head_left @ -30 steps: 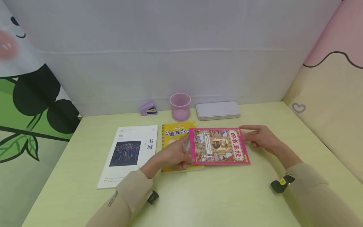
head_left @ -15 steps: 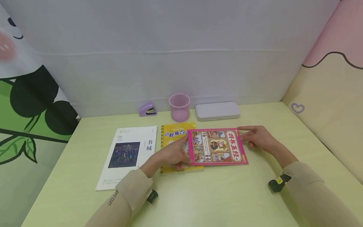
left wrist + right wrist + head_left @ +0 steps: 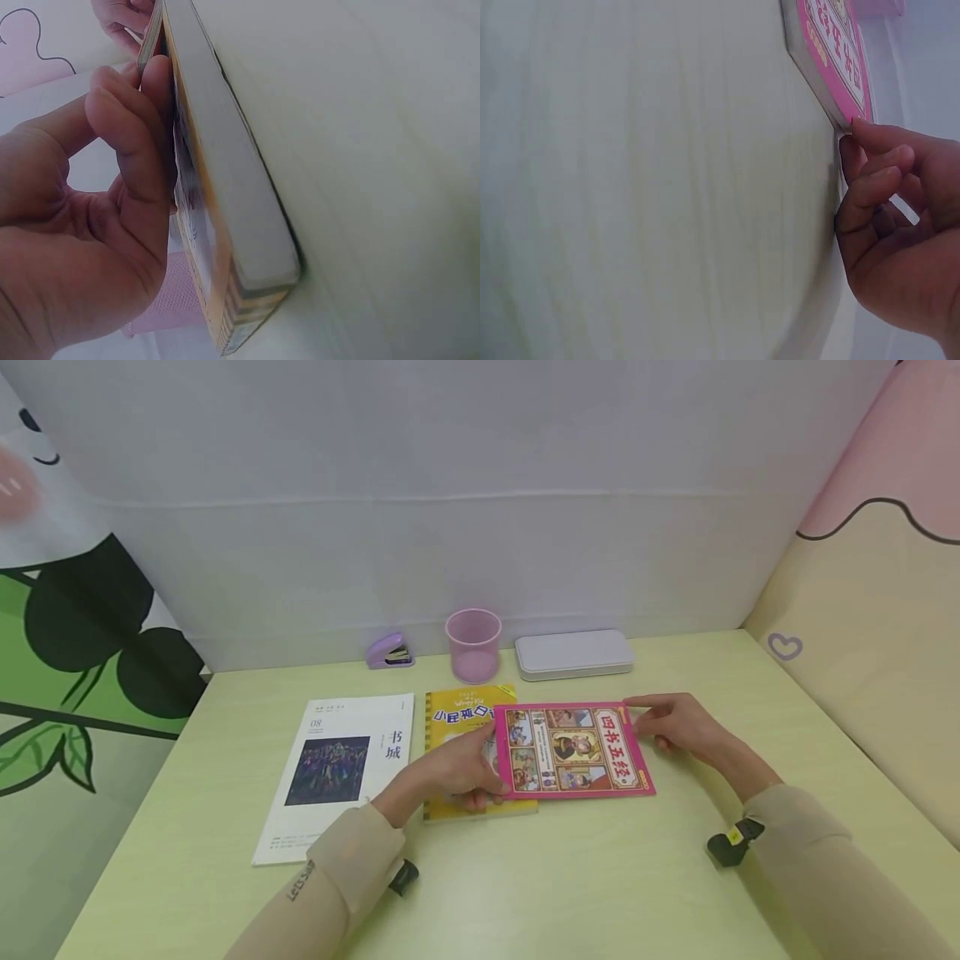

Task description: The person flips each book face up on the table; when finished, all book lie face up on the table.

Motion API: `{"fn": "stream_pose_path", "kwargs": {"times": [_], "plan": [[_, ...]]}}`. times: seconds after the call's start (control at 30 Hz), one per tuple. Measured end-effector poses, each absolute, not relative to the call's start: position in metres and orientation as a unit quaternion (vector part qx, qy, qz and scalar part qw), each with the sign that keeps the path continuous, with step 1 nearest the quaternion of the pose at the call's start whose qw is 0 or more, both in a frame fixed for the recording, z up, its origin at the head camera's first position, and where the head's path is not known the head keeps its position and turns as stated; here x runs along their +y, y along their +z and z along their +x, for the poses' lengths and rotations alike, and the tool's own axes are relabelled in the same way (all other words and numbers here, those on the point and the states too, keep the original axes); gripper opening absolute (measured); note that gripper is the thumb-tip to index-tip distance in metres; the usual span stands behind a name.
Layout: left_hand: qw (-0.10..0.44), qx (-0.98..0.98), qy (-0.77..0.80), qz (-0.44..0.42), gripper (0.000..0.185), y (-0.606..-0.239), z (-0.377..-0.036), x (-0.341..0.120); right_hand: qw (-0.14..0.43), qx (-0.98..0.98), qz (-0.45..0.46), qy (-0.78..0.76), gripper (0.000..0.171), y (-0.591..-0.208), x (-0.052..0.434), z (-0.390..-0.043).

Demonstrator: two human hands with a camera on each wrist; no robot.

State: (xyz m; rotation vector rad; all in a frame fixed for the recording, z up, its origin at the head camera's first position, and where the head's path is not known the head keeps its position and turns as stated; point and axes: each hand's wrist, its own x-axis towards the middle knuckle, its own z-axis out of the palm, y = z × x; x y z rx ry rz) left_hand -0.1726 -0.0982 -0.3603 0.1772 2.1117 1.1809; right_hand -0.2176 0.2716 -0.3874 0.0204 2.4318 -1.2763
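A pink picture book lies flat on the pale green table, its left part overlapping a thick yellow book. My left hand grips the pink book's left edge, fingers curled over the yellow book. My right hand pinches the pink book's right edge near the far corner; in the right wrist view its fingertips touch the edge of the pink book. A white magazine lies to the left of the yellow book.
Along the back wall stand a purple stapler, a pink translucent cup and a flat white case. Padded walls close the table at the back and right. Bare tabletop stretches along the front.
The pink book has slid a little to the left, further over the yellow book, with both hands moving along with it.
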Motion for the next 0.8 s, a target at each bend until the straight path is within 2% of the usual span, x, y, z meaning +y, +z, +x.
{"fn": "stream_pose_path", "kwargs": {"times": [0.43,0.8], "plan": [[0.331,0.836,0.431,0.076,0.101,-0.359,-0.175,-0.099,0.203,0.893,-0.005,-0.402,0.057,-0.384,0.264,-0.219],[0.255,0.89,0.367,0.088,0.064,-0.352,-0.193,-0.108,0.201,0.897,-0.021,-0.393,0.059,-0.377,0.268,-0.199]]}}
